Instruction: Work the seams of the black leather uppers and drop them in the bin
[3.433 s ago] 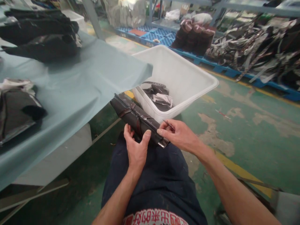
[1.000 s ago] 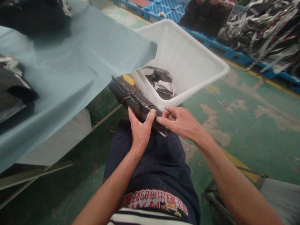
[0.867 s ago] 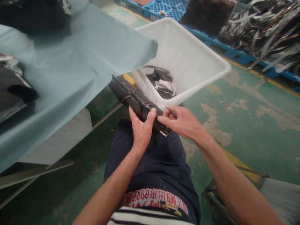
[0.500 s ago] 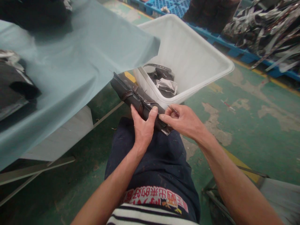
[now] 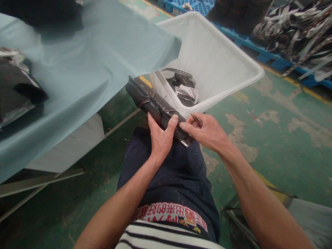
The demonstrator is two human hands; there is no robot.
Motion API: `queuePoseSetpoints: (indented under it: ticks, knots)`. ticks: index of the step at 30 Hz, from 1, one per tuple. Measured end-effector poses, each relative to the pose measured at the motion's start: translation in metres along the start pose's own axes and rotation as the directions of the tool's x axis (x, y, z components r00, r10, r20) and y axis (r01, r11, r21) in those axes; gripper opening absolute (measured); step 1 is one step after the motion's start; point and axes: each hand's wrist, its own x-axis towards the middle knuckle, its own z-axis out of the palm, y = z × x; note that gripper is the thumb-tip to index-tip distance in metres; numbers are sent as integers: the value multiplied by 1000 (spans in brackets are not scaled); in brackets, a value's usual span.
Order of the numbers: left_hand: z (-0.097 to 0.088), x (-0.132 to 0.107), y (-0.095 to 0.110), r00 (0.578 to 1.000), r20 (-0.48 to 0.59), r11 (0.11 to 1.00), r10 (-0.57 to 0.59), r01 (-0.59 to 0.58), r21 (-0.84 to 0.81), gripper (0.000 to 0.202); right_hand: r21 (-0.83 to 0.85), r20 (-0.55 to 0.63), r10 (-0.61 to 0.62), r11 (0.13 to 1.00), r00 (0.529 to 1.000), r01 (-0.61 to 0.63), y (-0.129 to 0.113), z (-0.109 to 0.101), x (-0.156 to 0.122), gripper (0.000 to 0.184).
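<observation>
A long black leather-like piece [image 5: 138, 95] with stitched seams and brown edging lies slantwise over my lap, its far end near the table's edge. My left hand [image 5: 161, 136] is wrapped round its near half, thumb on top. At its near right end, my right hand [image 5: 209, 131] is closed in a pinch against the edge. A small, dark, pointed metal tool [image 5: 196, 119] sticks out between the right fingers; most of it is hidden, so its kind is unclear. Below the right fingertips, the piece ends in a shiny silvery bit.
Just beyond the piece stands a white plastic bin [image 5: 225, 55] with dark scraps [image 5: 185, 93] inside. A table under pale blue cloth [image 5: 93, 65] fills the left, with dark goods on it. Blue pallets [image 5: 277, 58] carry a heap of straps [image 5: 298, 34]. A metal-framed stand [image 5: 241, 221] is at lower right.
The whole view has shifted slightly, so hands and piece appear a little further right and up. Both hands keep their hold, with the right still at the piece's near end.
</observation>
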Motion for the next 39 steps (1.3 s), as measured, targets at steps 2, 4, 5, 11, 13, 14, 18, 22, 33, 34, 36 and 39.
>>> queuePoseSetpoints:
  ticks: [2, 4, 5, 11, 13, 14, 18, 22, 33, 34, 36, 39]
  knots:
    - [0, 0, 0, 1000, 4, 1000, 11, -11, 8, 87, 19, -18, -4, 1000, 1000, 4, 1, 1, 0, 37]
    - [0, 1, -1, 1000, 7, 999, 20, -20, 28, 85, 22, -21, -13, 1000, 1000, 13, 1, 1, 0, 36]
    - [0, 1, -1, 1000, 9, 999, 25, -25, 40, 85, 21, -20, -18, 1000, 1000, 19, 1, 1, 0, 36]
    - [-2, 1, -4, 1000, 9, 999, 28, -28, 46, 82, 28, -23, -16, 999, 1000, 17, 0, 1, 0, 37]
    - [-2, 1, -5, 1000, 8, 999, 25, -25, 36, 82, 35, -16, -8, 999, 1000, 8, 0, 1, 0, 38]
    - [-3, 1, -5, 1000, 6, 999, 25, -26, 34, 83, 40, -9, -4, 999, 1000, 4, 1, 1, 0, 38]
    - [-4, 1, -8, 1000, 0, 999, 20, -20, 31, 84, 54, 14, 11, 998, 1000, -12, 1, 0, 0, 39]
    - [-4, 1, -10, 1000, 2, 999, 21, -21, 25, 84, 38, 22, 7, 999, 1000, -8, 3, 0, 0, 40]
    - [-6, 3, -9, 1000, 7, 1000, 11, -11, 22, 83, -8, 83, 47, 999, 995, -47, -1, -4, 0, 37]
    - [-6, 3, -9, 1000, 7, 1000, 8, -8, 20, 83, -9, 89, 47, 999, 995, -46, -1, -4, 1, 38]
    - [-7, 3, -11, 1000, 12, 1000, 6, -6, 13, 84, -5, 98, 44, 999, 994, -44, -1, -4, 1, 39]
    - [-9, 3, -14, 1000, 22, 1000, 15, -15, 0, 83, -20, 96, 49, 999, 994, -47, -2, -5, 1, 39]
